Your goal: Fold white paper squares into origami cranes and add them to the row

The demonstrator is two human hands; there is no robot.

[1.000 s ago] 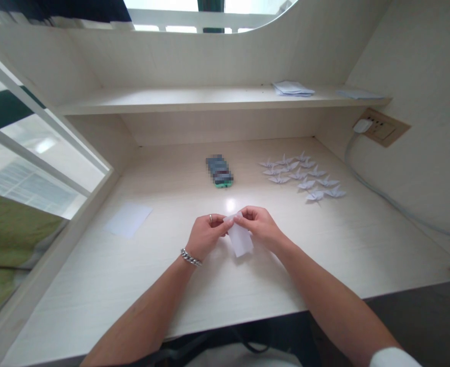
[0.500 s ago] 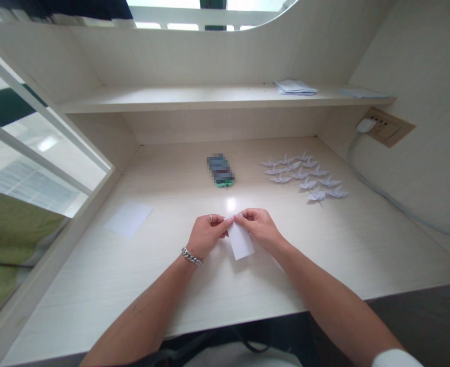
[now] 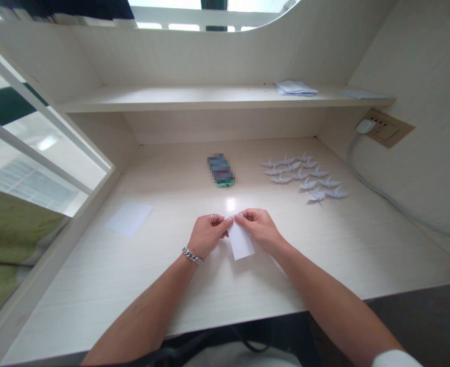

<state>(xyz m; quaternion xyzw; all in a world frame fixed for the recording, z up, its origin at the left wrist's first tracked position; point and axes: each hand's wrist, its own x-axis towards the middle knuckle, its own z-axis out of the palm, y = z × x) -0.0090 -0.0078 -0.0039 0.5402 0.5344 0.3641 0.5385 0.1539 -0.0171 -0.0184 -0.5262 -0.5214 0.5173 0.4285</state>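
A small piece of white paper (image 3: 242, 243) is held above the desk by its far end, its near end hanging toward me. My left hand (image 3: 208, 233), with a ring and a chain bracelet, pinches the paper's far left corner between thumb and fingers. On the far right corner, my right hand (image 3: 258, 227) has a like pinch, the two thumbs almost touching. Several folded paper cranes (image 3: 308, 184) sit in a group beyond my right hand. To the left, a flat sheet of white paper (image 3: 130, 218) lies on the desk.
A blurred-out phone-like object with a green edge (image 3: 221, 171) lies beyond my hands. Folded papers (image 3: 296, 88) rest on the shelf (image 3: 194, 105). A white plug (image 3: 366, 126) with a grey cable (image 3: 389, 198) is in the right wall socket. The desk's front edge is near my forearms.
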